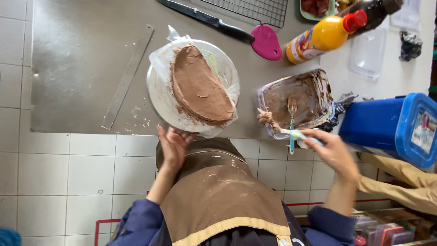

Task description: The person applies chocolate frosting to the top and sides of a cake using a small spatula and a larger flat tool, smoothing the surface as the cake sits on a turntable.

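Holding: right hand point(334, 152), grip closed on a pale plastic spatula point(291, 133) at the chocolate-smeared clear tub point(296, 102), right of centre.
Left hand point(173, 146): open grip, touching the round plate point(159, 98) with the half-moon chocolate-frosted cake point(199, 87), centre of the steel worktop point(82, 54).

Dark bottle point(378, 9) and green tray point(316, 10): cut by top edge. My right hand point(334, 152): motion-blurred. Spatula point(291, 133) handle: hidden in my fingers. Knife point(205, 19) tip: cropped.
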